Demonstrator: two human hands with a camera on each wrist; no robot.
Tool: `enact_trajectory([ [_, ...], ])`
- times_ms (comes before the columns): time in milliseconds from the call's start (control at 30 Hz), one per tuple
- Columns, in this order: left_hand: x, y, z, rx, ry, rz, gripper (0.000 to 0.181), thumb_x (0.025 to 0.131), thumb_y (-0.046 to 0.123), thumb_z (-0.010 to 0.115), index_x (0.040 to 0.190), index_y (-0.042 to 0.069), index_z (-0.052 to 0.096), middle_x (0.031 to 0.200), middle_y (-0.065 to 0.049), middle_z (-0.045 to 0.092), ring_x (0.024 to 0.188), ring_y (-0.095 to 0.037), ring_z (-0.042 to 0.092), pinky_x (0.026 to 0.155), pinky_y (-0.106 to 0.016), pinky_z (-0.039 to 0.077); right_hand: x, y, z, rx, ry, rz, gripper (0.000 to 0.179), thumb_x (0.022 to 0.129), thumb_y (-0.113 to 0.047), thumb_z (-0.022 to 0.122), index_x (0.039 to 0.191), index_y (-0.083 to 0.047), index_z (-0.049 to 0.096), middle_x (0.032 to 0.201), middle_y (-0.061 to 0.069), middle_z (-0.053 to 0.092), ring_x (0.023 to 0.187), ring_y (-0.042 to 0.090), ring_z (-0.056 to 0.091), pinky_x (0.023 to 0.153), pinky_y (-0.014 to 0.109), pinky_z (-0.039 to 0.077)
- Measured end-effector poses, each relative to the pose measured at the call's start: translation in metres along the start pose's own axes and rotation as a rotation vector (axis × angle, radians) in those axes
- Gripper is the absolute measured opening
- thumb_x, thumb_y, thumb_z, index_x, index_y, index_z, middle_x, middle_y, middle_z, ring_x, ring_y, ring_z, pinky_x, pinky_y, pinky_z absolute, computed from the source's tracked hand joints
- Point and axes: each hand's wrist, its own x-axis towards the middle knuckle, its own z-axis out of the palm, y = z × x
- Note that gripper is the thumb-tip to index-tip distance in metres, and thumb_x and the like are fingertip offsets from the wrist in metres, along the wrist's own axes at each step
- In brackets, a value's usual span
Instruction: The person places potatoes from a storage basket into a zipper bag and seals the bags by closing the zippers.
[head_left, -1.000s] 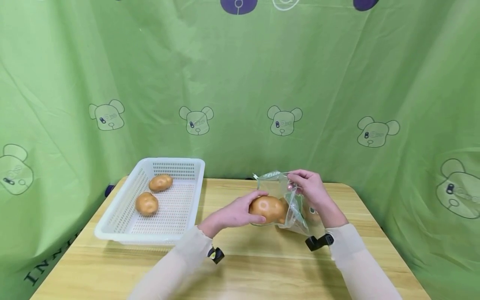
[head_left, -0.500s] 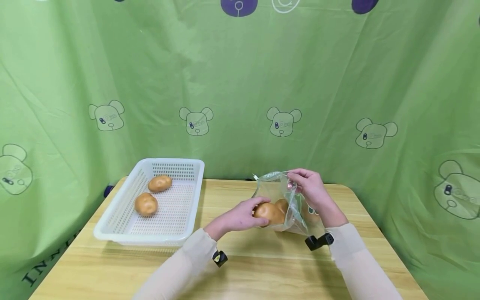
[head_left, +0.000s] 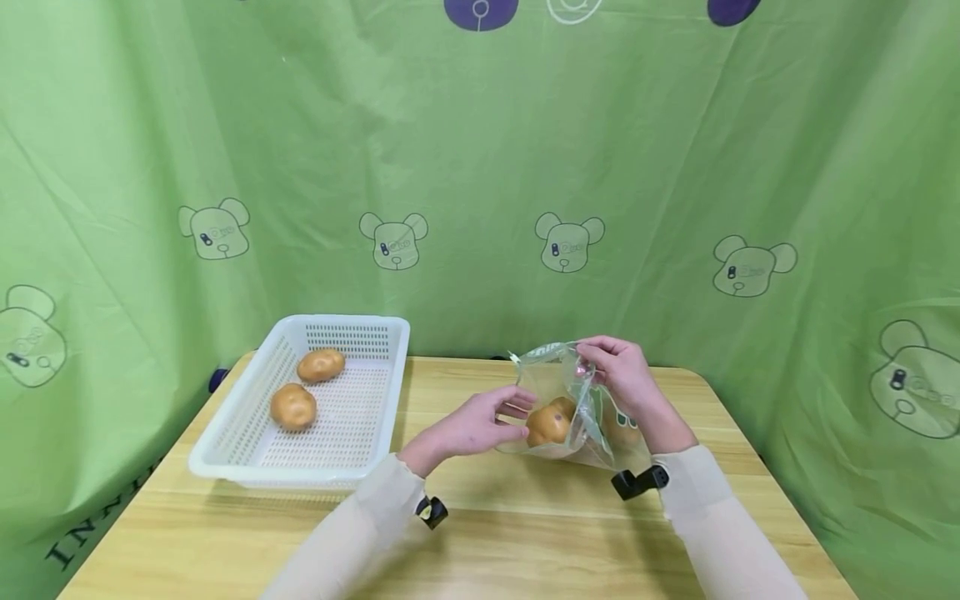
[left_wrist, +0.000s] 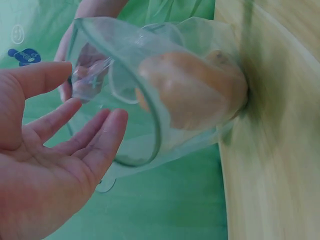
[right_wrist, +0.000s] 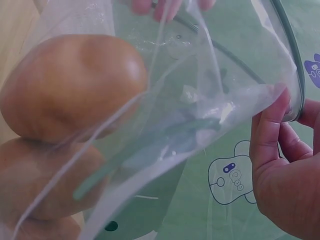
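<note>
**Bag [head_left: 588, 417] held by its rim, left hand [head_left: 480, 423] loose at the mouth**

A green curtain [head_left: 480, 150] hangs beyond both hands, and a wooden table [head_left: 525, 533] lies beneath them. Well to the left of the left hand stands the white basket [head_left: 300, 477], with two potatoes inside: the round potato [head_left: 293, 407] nearer the person, the long potato [head_left: 322, 365] behind it.

The clear bag sits between the hands, its mouth facing the left one. The right hand [head_left: 621, 375] pinches the far rim between thumb and fingers, keeping the opening wide. The left hand has its fingers parted and holds nothing; it is just outside the opening, close to the front potato [head_left: 547, 425], which lies inside the bag. The right wrist view shows a lower potato [right_wrist: 52, 177] in there against it, and part of what looks like a third at the bottom edge.

The step in hand looks like loading the bag, with the left hand at the end of a drop. The next move seems to call for the left hand to go back over the basket for the round potato, while the right keeps its pinch so that the soft mouth does not fold shut.
</note>
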Motion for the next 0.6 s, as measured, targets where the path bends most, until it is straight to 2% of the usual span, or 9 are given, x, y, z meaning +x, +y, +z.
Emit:
enact_trajectory([
  [133,-0.011,0.004,-0.014,0.022,0.028,0.012,0.042,0.089,0.007,0.062,0.130,0.004,0.050,0.125,-0.009,0.056,0.112,-0.025,0.055,0.090,-0.026,0.047,0.001,0.001,0.000,-0.009,0.003,0.006,0.016,0.092,-0.006,0.061,0.083,-0.013,0.071,0.068,0.001,0.062,0.060,0.009,0.059,0.051,0.019,0.048],
  [300,-0.023,0.008,-0.039,0.030,0.092,0.024,0.039,0.091,0.007,0.061,0.128,0.004,0.052,0.123,-0.010,0.057,0.109,-0.022,0.056,0.090,-0.030,0.048,0.002,0.001,0.000,-0.009,0.001,0.008,0.013,0.091,-0.007,0.061,0.084,-0.012,0.071,0.068,0.000,0.063,0.060,0.009,0.059,0.051,0.018,0.048],
  [500,-0.035,0.005,-0.079,0.085,0.177,-0.011,0.036,0.090,0.010,0.061,0.125,0.007,0.053,0.122,-0.010,0.057,0.109,-0.025,0.055,0.092,-0.036,0.048,0.001,0.002,0.000,-0.020,-0.003,0.019,0.015,0.092,-0.007,0.061,0.083,-0.014,0.071,0.068,-0.001,0.062,0.060,0.009,0.059,0.051,0.018,0.047],
  [600,-0.044,-0.002,-0.102,0.141,0.207,-0.032,0.038,0.090,0.010,0.062,0.126,0.005,0.052,0.123,-0.013,0.056,0.111,-0.028,0.055,0.092,-0.039,0.048,0.001,0.003,0.000,-0.018,-0.007,0.024,0.015,0.092,-0.007,0.061,0.083,-0.015,0.071,0.068,-0.001,0.062,0.060,0.009,0.059,0.051,0.018,0.047],
])
